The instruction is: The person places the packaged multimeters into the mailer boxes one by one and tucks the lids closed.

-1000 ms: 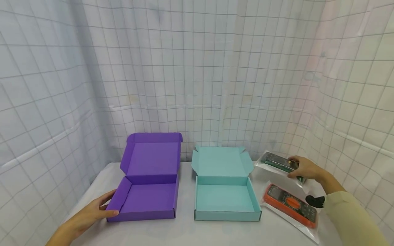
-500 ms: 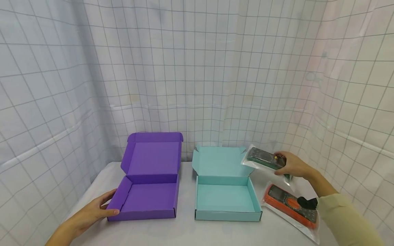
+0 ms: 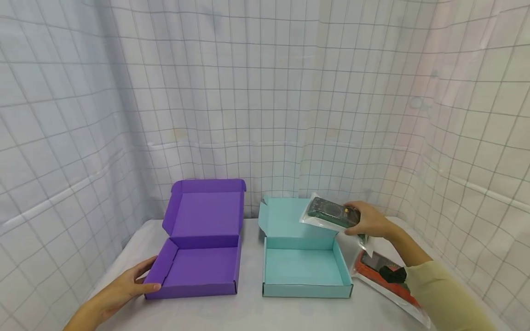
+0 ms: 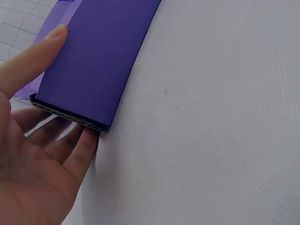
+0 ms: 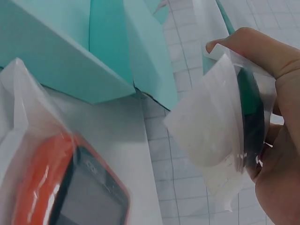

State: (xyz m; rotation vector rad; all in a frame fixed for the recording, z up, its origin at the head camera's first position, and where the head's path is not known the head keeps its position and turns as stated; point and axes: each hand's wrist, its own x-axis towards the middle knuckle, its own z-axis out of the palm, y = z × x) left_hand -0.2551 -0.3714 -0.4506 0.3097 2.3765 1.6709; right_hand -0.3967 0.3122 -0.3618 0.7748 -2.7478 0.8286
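At the front left corner of the open purple box (image 3: 203, 266), my left hand (image 3: 113, 292) holds the side, thumb over the top edge and fingers against the outer wall. In the left wrist view the thumb (image 4: 56, 35) lies near the box's edge. My right hand (image 3: 370, 220) grips one end of a green and black multimeter (image 3: 329, 211) in a clear plastic bag, held up in front of the teal box's raised lid. The teal box (image 3: 306, 290) stands open with its inside bare. An orange multimeter (image 3: 374, 271), also bagged, lies right of it, partly hidden by the right forearm.
A white-covered table (image 3: 252, 312) carries both boxes side by side, with a narrow gap between them. Grid-patterned white curtains (image 3: 273, 115) enclose the back and both sides. A black band (image 3: 393, 274) shows at the right wrist.
My right hand has lifted the bagged green multimeter off the table's back right and carried it left to the teal box's lid. The left hand and both boxes have stayed put.
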